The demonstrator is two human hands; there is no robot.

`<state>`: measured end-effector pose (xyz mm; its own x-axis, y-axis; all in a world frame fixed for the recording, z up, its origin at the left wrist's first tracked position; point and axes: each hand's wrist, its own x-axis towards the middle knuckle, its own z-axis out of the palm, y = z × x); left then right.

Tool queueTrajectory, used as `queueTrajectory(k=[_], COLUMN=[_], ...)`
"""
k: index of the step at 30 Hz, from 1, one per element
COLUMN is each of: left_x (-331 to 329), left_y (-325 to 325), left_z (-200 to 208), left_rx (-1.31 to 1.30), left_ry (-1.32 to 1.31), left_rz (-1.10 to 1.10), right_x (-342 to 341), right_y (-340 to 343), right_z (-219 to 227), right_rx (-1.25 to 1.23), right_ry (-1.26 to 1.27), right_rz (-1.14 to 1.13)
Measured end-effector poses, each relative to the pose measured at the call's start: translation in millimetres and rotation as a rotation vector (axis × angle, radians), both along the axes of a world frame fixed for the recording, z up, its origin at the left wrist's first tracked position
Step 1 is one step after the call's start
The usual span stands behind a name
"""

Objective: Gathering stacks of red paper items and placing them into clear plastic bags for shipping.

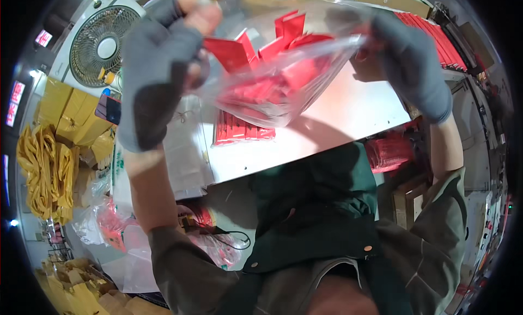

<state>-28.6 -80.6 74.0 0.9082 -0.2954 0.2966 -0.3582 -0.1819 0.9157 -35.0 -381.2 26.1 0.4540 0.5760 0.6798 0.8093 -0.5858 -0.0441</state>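
A clear plastic bag [272,111] is stretched between my hands above the table, its mouth held wide. Red folded paper pieces [231,54] lie loosely inside it, some poking up toward the opening. My left hand [163,75], in a grey fingerless glove, grips the bag's left edge. On the other side my right hand [408,59], gloved the same way, pinches the right edge; its fingertips are partly blurred. Below the bag, a row of flat red packets [242,131] rests on the white table [348,124], partly covered by the bag.
A fan [103,45] stands at the far left, above yellow bags [46,168]. A phone [108,108] sits near my left wrist. More red packets [430,37] line the far right. A red bundle [389,153] is below the table's edge. Loose clear plastic [220,248] lies lower left.
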Motion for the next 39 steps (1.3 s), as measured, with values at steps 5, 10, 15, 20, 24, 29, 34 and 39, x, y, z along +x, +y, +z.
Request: queueTrajectory(k=[5, 10, 15, 20, 24, 29, 34, 39], left_x=[18, 18, 2, 9, 21, 80, 140, 170], left_y=[-16, -33, -7, 6, -14, -14, 19, 43], left_z=[-28, -45, -39, -116, -187, -229, -222, -255], left_rx=[0.473, 0.553, 0.734, -0.259, -0.271, -0.495, -0.53, -0.638], left_ry=[-0.542, -1.002, -0.845, 0.049, 0.218, 0.47, 0.653, 0.424], left_rz=[-0.068, -0.043, -0.218, -0.086, -0.014, 0.022, 0.18, 0.401], right_x=[31, 29, 56, 73, 130, 300, 342, 361], right_y=[-18, 40, 71, 101, 156, 135, 182, 179], right_z=[10, 12, -25, -11, -14, -133, -110, -128], right_rx=[-0.033, -0.098, -0.439, -0.176, 0.087, 0.444, 0.487, 0.225], right_ry=[0.318, 0.133, 0.147, -0.077, 0.114, 0.057, 0.328, 0.5], right_rz=[-0.156, 0.094, 0.095, 0.206, 0.23, -0.225, -0.142, -0.222])
